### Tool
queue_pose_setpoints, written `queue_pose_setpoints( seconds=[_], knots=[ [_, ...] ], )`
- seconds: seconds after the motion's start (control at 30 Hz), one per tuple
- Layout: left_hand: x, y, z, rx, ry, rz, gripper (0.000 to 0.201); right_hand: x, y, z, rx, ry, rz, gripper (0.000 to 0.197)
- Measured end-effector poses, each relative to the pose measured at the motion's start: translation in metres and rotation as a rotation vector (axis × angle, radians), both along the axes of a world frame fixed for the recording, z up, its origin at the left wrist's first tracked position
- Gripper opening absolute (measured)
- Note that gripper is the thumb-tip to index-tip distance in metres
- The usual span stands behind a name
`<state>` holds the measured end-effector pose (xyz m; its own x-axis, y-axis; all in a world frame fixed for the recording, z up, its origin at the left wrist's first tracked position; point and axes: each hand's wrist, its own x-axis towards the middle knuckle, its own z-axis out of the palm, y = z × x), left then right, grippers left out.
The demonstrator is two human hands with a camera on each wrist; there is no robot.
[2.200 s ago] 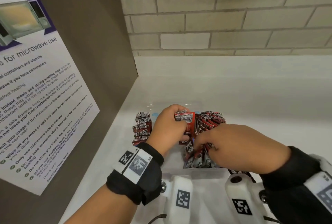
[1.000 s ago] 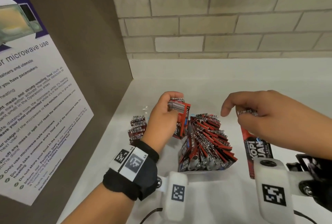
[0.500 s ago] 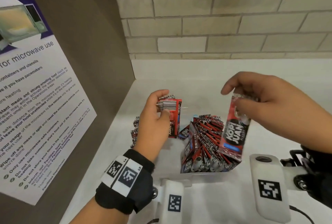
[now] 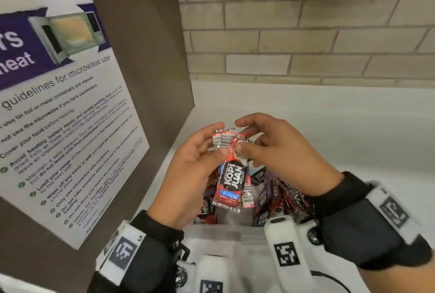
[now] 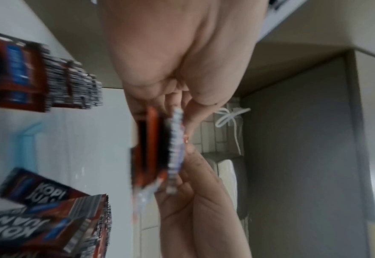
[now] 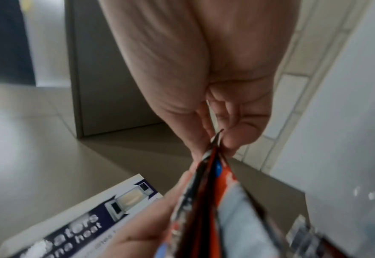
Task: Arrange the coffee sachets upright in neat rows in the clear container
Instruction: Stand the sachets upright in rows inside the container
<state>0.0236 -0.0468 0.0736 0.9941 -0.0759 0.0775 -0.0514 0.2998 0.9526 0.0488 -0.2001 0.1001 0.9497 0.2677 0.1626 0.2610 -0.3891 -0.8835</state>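
Right hand (image 4: 280, 149) now meets left hand (image 4: 195, 165), both pinching coffee sachets (image 4: 231, 175) above clear container (image 4: 226, 230).

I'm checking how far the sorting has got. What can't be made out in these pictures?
- Count of sachets in the held stack: head view, left hand and right hand cover it; both wrist views blur.
- Rows in the clear container: head view, both hands hide them.
- Poster heading: head view, cut by left edge.
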Motion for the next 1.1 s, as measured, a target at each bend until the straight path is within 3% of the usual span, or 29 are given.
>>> queue_pose_setpoints(
  seconds=[0.2,0.37,0.43,0.6,0.77,0.9,0.97,1.1],
  knots=[
    [-0.012,0.014,-0.005,-0.321,0.207,-0.093,0.049,-0.005,0.017,0.003,0.298,0.117,0.12,0.032],
    [-0.016,0.029,-0.009,-0.375,0.264,-0.38,0.049,-0.008,0.032,0.005,0.244,0.045,0.112,0.029],
    [-0.019,0.035,-0.011,-0.324,0.222,-0.427,0.048,-0.01,0.037,0.003,0.172,-0.031,0.07,0.028],
    [-0.022,0.053,-0.014,-0.091,0.134,-0.335,0.034,-0.014,0.042,-0.001,0.044,-0.185,-0.037,0.028],
    [-0.02,0.07,-0.009,0.009,0.081,-0.184,0.017,-0.02,0.038,0.002,-0.029,-0.15,0.02,0.028],
    [-0.011,0.08,-0.005,0.166,0.046,-0.117,0.02,-0.033,0.035,0.008,-0.265,-0.101,0.139,0.011],
    [-0.01,0.078,-0.005,0.216,0.045,-0.153,0.022,-0.034,0.039,0.008,-0.349,-0.065,0.176,0.023],
    [-0.01,0.069,-0.007,0.167,0.074,-0.118,0.031,-0.03,0.04,0.002,-0.257,0.057,0.24,0.022]
  ],
)
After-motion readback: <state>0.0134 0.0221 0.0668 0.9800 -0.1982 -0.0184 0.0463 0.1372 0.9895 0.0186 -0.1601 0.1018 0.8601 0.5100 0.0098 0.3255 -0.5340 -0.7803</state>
